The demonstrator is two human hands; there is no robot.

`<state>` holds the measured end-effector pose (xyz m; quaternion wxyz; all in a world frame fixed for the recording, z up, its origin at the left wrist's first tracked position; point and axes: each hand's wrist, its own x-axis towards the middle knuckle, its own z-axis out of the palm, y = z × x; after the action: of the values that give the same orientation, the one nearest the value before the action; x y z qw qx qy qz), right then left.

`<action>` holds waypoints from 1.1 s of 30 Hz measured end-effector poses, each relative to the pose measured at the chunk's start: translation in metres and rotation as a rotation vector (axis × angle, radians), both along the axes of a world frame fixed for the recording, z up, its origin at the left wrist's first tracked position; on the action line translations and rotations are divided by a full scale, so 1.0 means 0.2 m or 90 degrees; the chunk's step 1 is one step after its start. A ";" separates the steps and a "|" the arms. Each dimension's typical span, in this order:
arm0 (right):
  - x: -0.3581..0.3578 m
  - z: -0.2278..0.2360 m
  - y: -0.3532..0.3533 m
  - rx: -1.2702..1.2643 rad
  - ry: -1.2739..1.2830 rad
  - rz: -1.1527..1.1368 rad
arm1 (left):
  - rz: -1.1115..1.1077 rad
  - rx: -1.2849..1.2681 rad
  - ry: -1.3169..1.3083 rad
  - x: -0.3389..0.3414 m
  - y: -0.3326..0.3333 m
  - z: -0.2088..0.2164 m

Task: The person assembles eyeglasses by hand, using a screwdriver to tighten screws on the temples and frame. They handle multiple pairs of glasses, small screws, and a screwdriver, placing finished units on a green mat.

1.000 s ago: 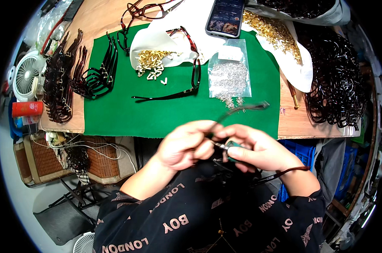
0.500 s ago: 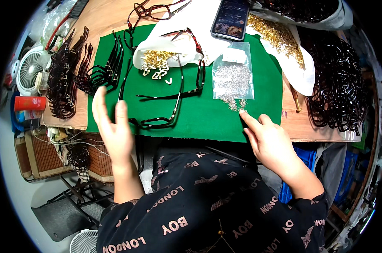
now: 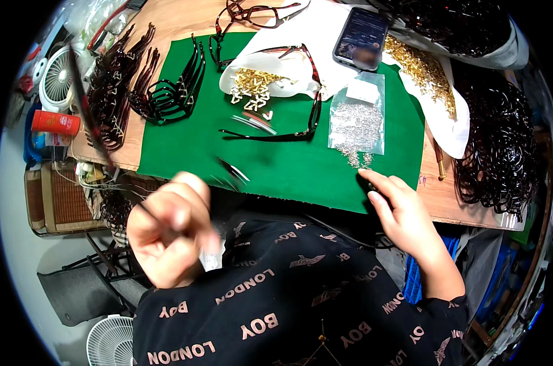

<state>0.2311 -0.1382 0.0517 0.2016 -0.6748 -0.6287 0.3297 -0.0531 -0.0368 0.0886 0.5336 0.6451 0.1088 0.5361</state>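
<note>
My left hand (image 3: 170,232) is closed and blurred by motion, gripped on an eyeglass frame in front of me. One dark temple (image 3: 89,116) of this frame sticks up to the left; blurred glints over the green mat (image 3: 185,146) seem to be its other parts. The fingers of my right hand (image 3: 404,210) are partly stretched out, thumb apart from index. Its index fingertip touches loose tiny silvery metal pieces (image 3: 354,158), possibly screws, spilled from a clear bag (image 3: 357,125). A dark spot near the thumb cannot be made out.
Gold hinge-like pieces (image 3: 252,82) lie on a white cloth. Another eyeglass frame (image 3: 313,116) rests beside them. Dark temples (image 3: 173,91) are piled at the left, dark frames (image 3: 496,134) at the right. A phone (image 3: 360,38) and a screwdriver (image 3: 440,161) lie on the table.
My left hand, open before, has closed on the eyeglass frame from the mat and drawn it toward me and left. My right hand stays by the silvery pieces. The whole view has shifted.
</note>
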 end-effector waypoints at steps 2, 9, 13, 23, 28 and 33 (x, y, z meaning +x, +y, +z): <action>0.02 0.05 0.03 -0.170 0.362 -0.040 | -0.425 -0.217 -0.258 0.10 0.06 -0.07; -0.12 0.15 0.03 -0.422 0.859 -0.092 | -0.583 -0.803 -0.278 0.42 -0.08 -0.49; -0.15 0.13 0.04 -0.426 0.801 -0.144 | -0.577 -0.848 -0.288 0.43 -0.11 -0.55; -0.17 0.12 0.05 -0.424 0.812 -0.171 | -0.644 -0.843 -0.313 0.45 -0.09 -0.57; -0.18 0.08 0.02 -0.407 0.866 -0.202 | -0.610 -0.918 -0.259 0.45 -0.08 -0.55; -0.19 0.08 0.03 -0.379 0.839 -0.169 | -0.536 -0.887 -0.131 0.43 -0.09 -0.52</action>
<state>0.1940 -0.1329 0.0671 0.3842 -0.4333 -0.1740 0.7964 0.0333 -0.0548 -0.0153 0.9757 0.1002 0.1159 0.1567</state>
